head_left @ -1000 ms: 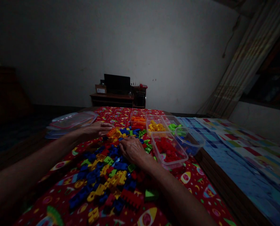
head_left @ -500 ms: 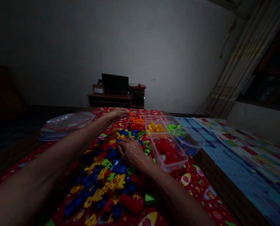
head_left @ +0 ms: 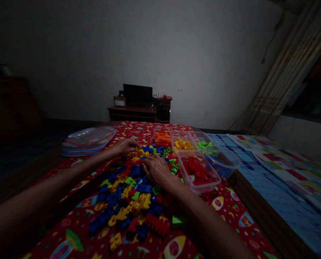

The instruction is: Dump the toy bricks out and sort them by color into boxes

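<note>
A mixed pile of toy building blocks (head_left: 135, 204) in blue, yellow, red and green lies spread over a red patterned cloth. At the pile's far left edge is my left hand (head_left: 128, 146), its fingers loosely bent and apart, with nothing visible in them. My right hand (head_left: 156, 168) rests on the middle of the pile with its fingers curled down. Its fingertips are hidden, so what they hold cannot be made out. Beyond and to the right stand clear tubs of sorted blocks: orange blocks (head_left: 162, 138), yellow blocks (head_left: 182, 144), green blocks (head_left: 203, 145) and red blocks (head_left: 195, 171).
A round clear tub (head_left: 232, 163) with blue blocks stands at the right edge of the red cloth (head_left: 217, 223). Clear lids (head_left: 89, 140) are stacked at the far left. A bed (head_left: 271, 180) adjoins on the right; a desk with a monitor (head_left: 138, 95) stands by the wall.
My left hand has come back from beside the orange tub to the pile's far left edge; an orange block near its fingertips no longer shows there. My right hand stays on the pile.
</note>
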A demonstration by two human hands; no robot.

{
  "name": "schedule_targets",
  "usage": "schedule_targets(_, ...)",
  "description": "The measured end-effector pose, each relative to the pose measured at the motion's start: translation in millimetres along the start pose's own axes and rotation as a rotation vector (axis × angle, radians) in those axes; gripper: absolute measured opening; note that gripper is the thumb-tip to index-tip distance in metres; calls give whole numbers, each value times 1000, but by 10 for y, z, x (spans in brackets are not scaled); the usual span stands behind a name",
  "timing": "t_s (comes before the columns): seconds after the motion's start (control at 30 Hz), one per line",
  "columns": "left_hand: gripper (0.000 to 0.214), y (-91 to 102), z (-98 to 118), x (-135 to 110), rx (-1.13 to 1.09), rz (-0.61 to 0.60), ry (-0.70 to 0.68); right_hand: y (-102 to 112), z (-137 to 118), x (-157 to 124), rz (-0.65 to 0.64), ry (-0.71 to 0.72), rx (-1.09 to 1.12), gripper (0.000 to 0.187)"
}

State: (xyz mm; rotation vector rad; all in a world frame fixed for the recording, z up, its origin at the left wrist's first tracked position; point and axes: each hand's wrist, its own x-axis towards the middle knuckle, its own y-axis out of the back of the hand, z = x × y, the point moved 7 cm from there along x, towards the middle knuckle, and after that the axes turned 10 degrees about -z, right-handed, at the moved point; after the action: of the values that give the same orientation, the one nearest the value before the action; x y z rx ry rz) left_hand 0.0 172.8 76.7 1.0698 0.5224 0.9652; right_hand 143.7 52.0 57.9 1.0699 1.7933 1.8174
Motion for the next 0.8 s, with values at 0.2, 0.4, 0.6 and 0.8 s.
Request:
schedule_targets(0.2, 24, -46, -5, -116, 2, -35, -28, 37, -14, -13, -15, -5, 1, 27)
schedule_targets(0.4, 18, -207, 96, -146, 120, -87, -55, 2, 6, 6, -11, 4, -15, 27)
schedule_targets(0.6, 18, -246, 8, -158, 21, -118, 44, -7, 13, 1, -4, 11, -4, 27)
schedule_targets(0.8, 37, -166, -189, -217, -432, 12, 155, 14, 1, -14, 7, 13, 12, 26)
